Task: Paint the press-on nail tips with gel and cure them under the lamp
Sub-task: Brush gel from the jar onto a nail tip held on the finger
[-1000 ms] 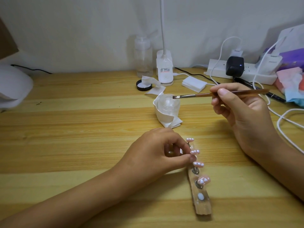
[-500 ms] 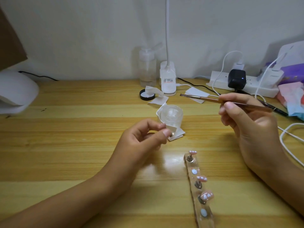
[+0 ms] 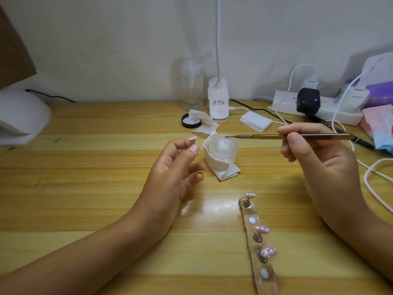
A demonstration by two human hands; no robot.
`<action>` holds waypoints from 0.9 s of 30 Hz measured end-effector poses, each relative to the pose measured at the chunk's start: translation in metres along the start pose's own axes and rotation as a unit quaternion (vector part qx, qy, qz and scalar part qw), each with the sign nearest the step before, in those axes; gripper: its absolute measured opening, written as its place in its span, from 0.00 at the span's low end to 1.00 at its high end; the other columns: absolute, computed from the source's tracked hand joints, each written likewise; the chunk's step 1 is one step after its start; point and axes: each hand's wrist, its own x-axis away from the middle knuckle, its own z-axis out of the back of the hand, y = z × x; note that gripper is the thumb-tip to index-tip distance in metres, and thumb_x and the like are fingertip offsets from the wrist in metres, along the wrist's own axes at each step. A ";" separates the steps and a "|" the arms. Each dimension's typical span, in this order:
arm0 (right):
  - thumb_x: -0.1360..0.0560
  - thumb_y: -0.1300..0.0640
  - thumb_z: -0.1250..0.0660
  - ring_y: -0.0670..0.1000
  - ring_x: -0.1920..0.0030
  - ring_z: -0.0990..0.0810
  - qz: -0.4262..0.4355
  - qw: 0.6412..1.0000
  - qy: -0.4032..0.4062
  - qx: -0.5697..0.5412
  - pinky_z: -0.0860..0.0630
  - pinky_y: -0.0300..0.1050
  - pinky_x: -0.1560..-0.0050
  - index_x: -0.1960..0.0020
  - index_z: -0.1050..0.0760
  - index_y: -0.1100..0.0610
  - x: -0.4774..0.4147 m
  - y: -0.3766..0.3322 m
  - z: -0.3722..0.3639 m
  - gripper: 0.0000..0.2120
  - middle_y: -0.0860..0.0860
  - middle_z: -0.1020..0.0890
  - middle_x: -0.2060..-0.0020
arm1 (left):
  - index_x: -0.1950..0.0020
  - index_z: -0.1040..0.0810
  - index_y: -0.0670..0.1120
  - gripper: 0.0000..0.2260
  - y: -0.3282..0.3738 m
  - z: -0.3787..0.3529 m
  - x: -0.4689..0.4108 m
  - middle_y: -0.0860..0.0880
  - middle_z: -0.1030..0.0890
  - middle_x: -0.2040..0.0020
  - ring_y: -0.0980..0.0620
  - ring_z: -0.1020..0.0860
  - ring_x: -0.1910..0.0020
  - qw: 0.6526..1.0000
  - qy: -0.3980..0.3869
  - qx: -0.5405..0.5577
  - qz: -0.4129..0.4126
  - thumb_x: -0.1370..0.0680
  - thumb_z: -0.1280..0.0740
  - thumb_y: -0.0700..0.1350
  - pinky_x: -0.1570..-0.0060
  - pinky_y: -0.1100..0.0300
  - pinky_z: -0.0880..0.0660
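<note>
Nearest me, by the table's front edge toward its right side, the clear nail stand (image 3: 258,250) lay lengthwise, carrying three painted tips (image 3: 268,251) on its pegs and two bare pads between them. My left hand (image 3: 170,177) was raised just left of the stand, its thumb and forefinger pinched together on one small nail tip (image 3: 192,139) held clear of the table (image 3: 85,199); the other fingers hung loose. My right hand (image 3: 319,158) was up on the right side, its grip clamped on the gel brush (image 3: 287,136), which lay nearly level with the bristles reaching left over the small clear jar (image 3: 223,149). Whether the bristles touched the jar's rim I could not tell. The jar sat mid-table in a wrap of white tissue (image 3: 221,169). Farther back stood a black lid (image 3: 191,121), a clear pump bottle (image 3: 192,86) and a white desk lamp base (image 3: 219,101), with a power strip (image 3: 319,111) toward the far right corner. The white curing lamp (image 3: 21,116) sat at the far left edge.
</note>
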 end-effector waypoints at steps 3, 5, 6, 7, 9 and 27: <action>0.19 0.59 0.40 0.45 0.54 0.22 0.025 0.999 -0.015 0.020 0.26 0.34 0.51 0.44 0.23 0.58 0.001 -0.002 -0.003 0.08 0.50 0.20 0.55 | 0.51 0.28 0.49 0.09 0.000 -0.001 -0.004 0.47 0.23 0.38 0.45 0.16 0.52 0.997 -0.026 0.050 0.046 0.28 0.34 0.49 0.61 0.62 0.20; 0.18 0.62 0.42 0.45 0.52 0.22 0.045 0.998 -0.028 0.038 0.27 0.35 0.50 0.44 0.24 0.58 0.001 -0.003 -0.004 0.09 0.52 0.21 0.53 | 0.50 0.31 0.49 0.08 0.002 -0.002 -0.004 0.46 0.26 0.34 0.38 0.17 0.48 0.993 -0.069 0.065 0.068 0.26 0.36 0.49 0.56 0.57 0.19; 0.18 0.63 0.44 0.45 0.52 0.23 0.052 0.997 -0.033 0.043 0.28 0.35 0.49 0.43 0.24 0.58 0.000 -0.003 -0.004 0.10 0.53 0.21 0.52 | 0.50 0.31 0.49 0.07 0.003 -0.001 -0.004 0.47 0.27 0.32 0.36 0.18 0.46 0.991 -0.088 0.066 0.076 0.24 0.37 0.49 0.53 0.55 0.19; 0.19 0.64 0.44 0.45 0.52 0.23 0.054 0.997 -0.035 0.045 0.28 0.35 0.49 0.43 0.25 0.60 0.000 -0.003 -0.005 0.11 0.54 0.22 0.52 | 0.49 0.32 0.50 0.05 0.003 0.000 -0.004 0.48 0.28 0.31 0.36 0.19 0.45 0.989 -0.103 0.066 0.081 0.22 0.38 0.48 0.50 0.53 0.19; 0.19 0.65 0.45 0.44 0.52 0.23 0.049 0.997 -0.037 0.045 0.28 0.34 0.49 0.44 0.25 0.61 0.000 -0.003 -0.005 0.11 0.54 0.22 0.53 | 0.48 0.31 0.50 0.03 0.003 0.002 -0.004 0.50 0.29 0.30 0.36 0.19 0.44 0.987 -0.122 0.062 0.088 0.19 0.39 0.48 0.46 0.49 0.21; 0.24 0.56 0.39 0.45 0.58 0.17 -0.047 0.997 -0.066 -0.011 0.23 0.35 0.52 0.49 0.20 0.59 0.003 -0.014 -0.011 0.11 0.54 0.16 0.59 | 0.56 0.24 0.53 0.06 -0.002 -0.002 0.001 0.59 0.29 0.28 0.40 0.20 0.41 0.986 -0.162 -0.024 0.036 0.22 0.40 0.46 0.41 0.48 0.23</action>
